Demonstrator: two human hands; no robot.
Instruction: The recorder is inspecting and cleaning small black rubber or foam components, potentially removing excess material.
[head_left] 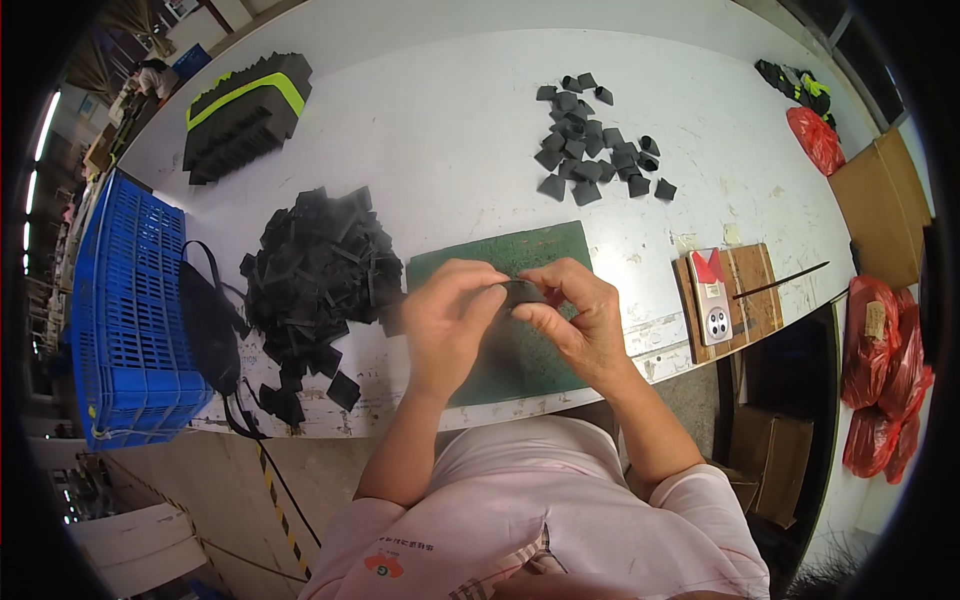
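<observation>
Evidently early going: left hand [450, 325] and right hand [580, 315] pinch one black piece [522, 293] over the green mat [535, 370]. Curled pieces [585, 170] lie beyond, seemingly done; bigger flat pile [315, 265], left, looks undone.

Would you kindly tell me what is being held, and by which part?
A black piece, its opposite sides pinched by the left hand and right hand.
</observation>
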